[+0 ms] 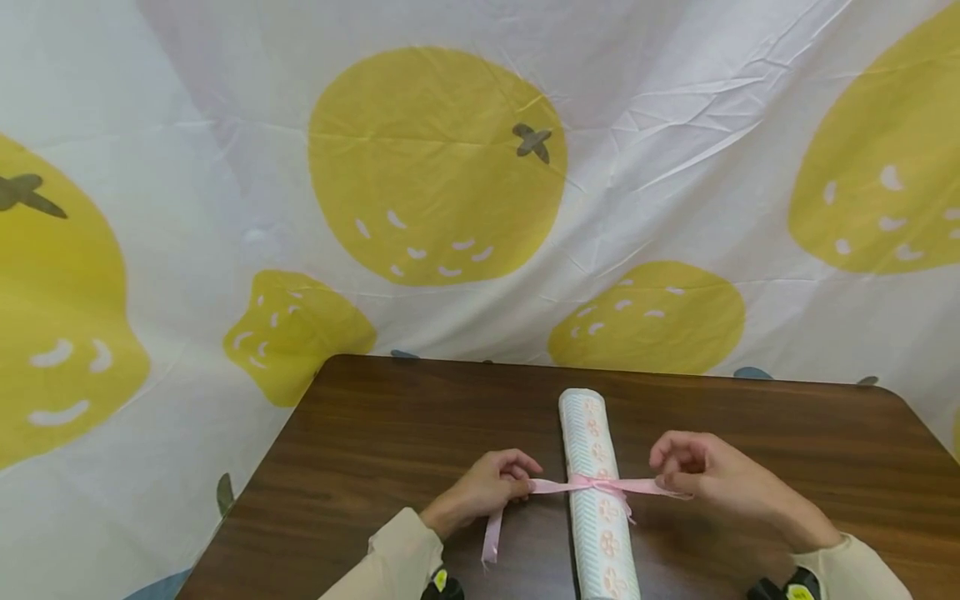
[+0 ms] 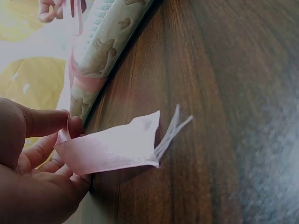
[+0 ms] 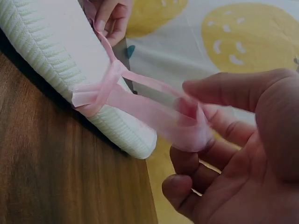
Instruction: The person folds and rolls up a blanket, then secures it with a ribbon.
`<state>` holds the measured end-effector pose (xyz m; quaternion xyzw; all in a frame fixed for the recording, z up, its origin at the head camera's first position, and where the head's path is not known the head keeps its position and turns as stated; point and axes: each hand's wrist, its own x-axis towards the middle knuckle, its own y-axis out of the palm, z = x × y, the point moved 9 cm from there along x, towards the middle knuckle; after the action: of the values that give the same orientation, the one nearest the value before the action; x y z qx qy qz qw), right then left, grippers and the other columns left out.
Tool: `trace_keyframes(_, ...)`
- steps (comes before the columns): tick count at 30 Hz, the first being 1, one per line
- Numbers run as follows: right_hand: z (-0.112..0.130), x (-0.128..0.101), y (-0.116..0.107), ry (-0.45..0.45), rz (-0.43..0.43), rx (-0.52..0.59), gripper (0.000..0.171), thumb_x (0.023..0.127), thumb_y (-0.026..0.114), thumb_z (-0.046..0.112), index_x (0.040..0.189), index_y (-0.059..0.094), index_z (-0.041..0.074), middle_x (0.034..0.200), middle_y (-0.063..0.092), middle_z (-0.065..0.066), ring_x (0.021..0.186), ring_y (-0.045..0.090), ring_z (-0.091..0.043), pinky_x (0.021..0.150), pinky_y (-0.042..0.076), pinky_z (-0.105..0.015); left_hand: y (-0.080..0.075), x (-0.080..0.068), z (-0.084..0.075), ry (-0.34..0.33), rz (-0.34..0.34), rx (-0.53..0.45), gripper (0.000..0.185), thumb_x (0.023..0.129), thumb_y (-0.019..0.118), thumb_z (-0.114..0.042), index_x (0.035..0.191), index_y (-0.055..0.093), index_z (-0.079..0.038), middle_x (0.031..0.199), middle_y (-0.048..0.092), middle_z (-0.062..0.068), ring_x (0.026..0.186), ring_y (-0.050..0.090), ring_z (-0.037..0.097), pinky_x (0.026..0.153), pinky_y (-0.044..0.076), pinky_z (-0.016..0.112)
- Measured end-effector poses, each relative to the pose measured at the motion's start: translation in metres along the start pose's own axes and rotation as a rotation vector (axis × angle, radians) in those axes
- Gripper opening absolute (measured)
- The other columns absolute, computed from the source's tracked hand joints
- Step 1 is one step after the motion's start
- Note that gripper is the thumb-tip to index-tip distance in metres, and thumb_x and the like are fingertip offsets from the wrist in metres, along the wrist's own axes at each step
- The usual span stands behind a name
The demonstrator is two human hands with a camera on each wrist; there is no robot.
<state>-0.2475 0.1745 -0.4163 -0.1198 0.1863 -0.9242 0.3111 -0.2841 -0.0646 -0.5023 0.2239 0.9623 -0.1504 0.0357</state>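
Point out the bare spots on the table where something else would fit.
The table is bare left of the left hand, out to its left edge and far corner. It is also bare right of the right hand toward the right edge. The middle is crowded: the rolled mat lies there, with the pink ribbon stretched between both hands.

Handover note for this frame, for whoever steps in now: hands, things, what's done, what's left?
Left hand pinches one side of the pink ribbon; a loose tail hangs below it.
Right hand pinches a ribbon loop on the other side.
The rolled patterned sheet lies on the wooden table, ribbon wrapped around its middle and crossed on top.
Done: wrap and crossing. Left, probably: finishing and tightening the bow.
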Motion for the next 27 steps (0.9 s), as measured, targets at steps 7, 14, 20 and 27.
trace_keyframes(7, 0.003, -0.007, 0.000, -0.065, 0.018, 0.084, 0.013, 0.094, 0.057, -0.007, 0.106, 0.055, -0.001, 0.076, 0.061, -0.020, 0.069, 0.063, -0.010, 0.061, 0.056, -0.031, 0.001, 0.000, -0.001, 0.009, 0.007, -0.011, 0.018, 0.089, 0.067, -0.002, 0.107, 0.068, -0.001, 0.078, 0.064, 0.005, 0.068, 0.058, 0.014, 0.062, 0.047, 0.025)
trace_keyframes(14, -0.006, -0.015, -0.010, 0.046, -0.050, -0.066, 0.014, 0.092, 0.065, 0.002, 0.105, 0.060, 0.003, 0.077, 0.064, 0.001, 0.063, 0.053, -0.001, 0.049, 0.044, -0.025, 0.001, -0.001, -0.002, 0.008, 0.005, -0.018, 0.018, 0.089, 0.067, -0.002, 0.107, 0.067, 0.000, 0.078, 0.064, 0.004, 0.068, 0.058, 0.014, 0.062, 0.047, 0.024)
trace_keyframes(20, -0.009, -0.019, -0.013, 0.047, -0.038, -0.080, 0.012, 0.092, 0.061, -0.002, 0.104, 0.061, -0.001, 0.074, 0.064, 0.007, 0.066, 0.057, -0.004, 0.058, 0.050, -0.026, -0.001, -0.001, -0.001, 0.000, 0.000, -0.022, 0.019, 0.090, 0.067, -0.003, 0.109, 0.068, -0.002, 0.080, 0.066, 0.008, 0.068, 0.059, 0.015, 0.064, 0.049, 0.027)
trace_keyframes(27, -0.016, -0.027, -0.015, 0.143, -0.007, -0.106, 0.015, 0.096, 0.058, 0.006, 0.106, 0.068, 0.001, 0.073, 0.061, 0.005, 0.059, 0.054, -0.002, 0.050, 0.048, -0.025, -0.005, -0.001, -0.001, 0.018, 0.003, -0.043, 0.022, 0.089, 0.068, -0.004, 0.111, 0.068, -0.001, 0.083, 0.069, 0.011, 0.068, 0.061, 0.014, 0.065, 0.052, 0.027)
